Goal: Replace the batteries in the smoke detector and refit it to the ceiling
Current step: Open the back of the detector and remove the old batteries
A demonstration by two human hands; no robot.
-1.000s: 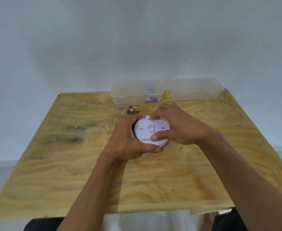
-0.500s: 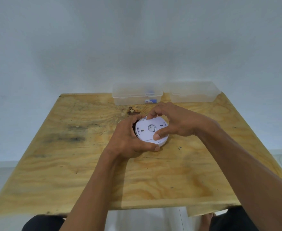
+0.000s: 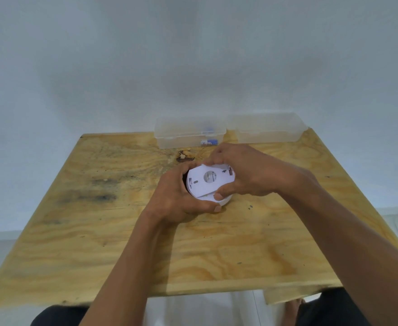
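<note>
A round white smoke detector [image 3: 225, 200] lies back-up in the middle of the wooden table [image 3: 99, 231]. My left hand [image 3: 177, 198] wraps its left side and holds the body. My right hand [image 3: 245, 175] grips the white back plate [image 3: 200, 184] by its far and near edges. The plate sits tilted, its near edge lifted off the body. A round hole shows in the plate's middle. In the clear box [image 3: 188, 131] at the back lies a blue and white battery [image 3: 208, 142].
A second clear plastic box [image 3: 267, 128] stands next to the first at the table's back right edge. A white wall rises behind the table. Dark stains mark the wood at the left. My legs show under the table's near edge.
My right hand has turned the back plate and tipped it up off the detector body. The left hand has kept its hold on the body in the same spot.
</note>
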